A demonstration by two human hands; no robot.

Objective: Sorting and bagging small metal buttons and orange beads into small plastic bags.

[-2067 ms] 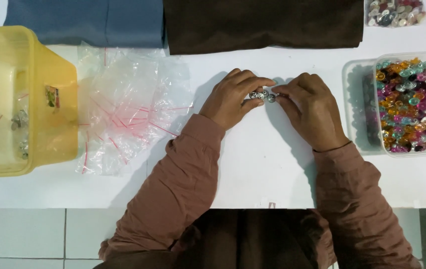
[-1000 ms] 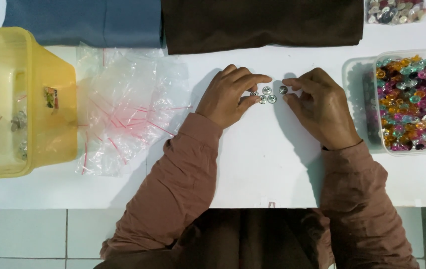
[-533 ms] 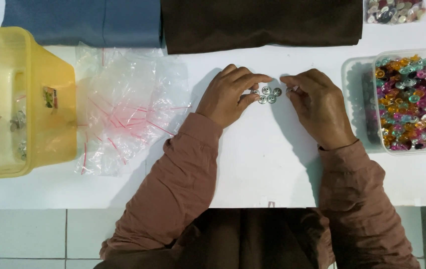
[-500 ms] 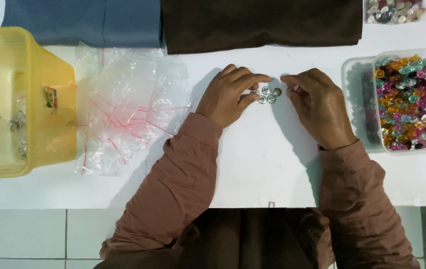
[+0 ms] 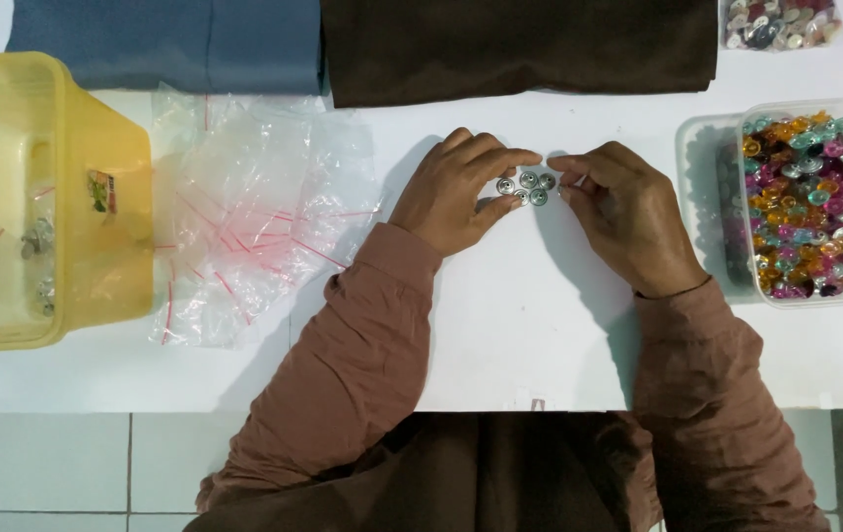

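Note:
Several small silver buttons point(image 5: 527, 187) lie in a tight cluster on the white table point(image 5: 500, 335). My left hand point(image 5: 456, 192) rests just left of them, its fingertips curled around and touching the cluster. My right hand point(image 5: 628, 217) sits on the right side, with thumb and forefinger pinched at the cluster's right edge. Both wrists are in brown sleeves. Whether a button is lifted off the table is not clear.
A pile of small clear zip bags with red strips point(image 5: 254, 222) lies left of my hands. A yellow tub point(image 5: 57, 197) stands at far left. A clear tray of colourful buttons point(image 5: 810, 202) is on the right. Blue cloth point(image 5: 170, 44) and brown cloth point(image 5: 520, 44) lie at the back.
The buttons were spread slightly apart between my hands a second ago; now they sit gathered in a tight cluster. Both hands stay almost in place.

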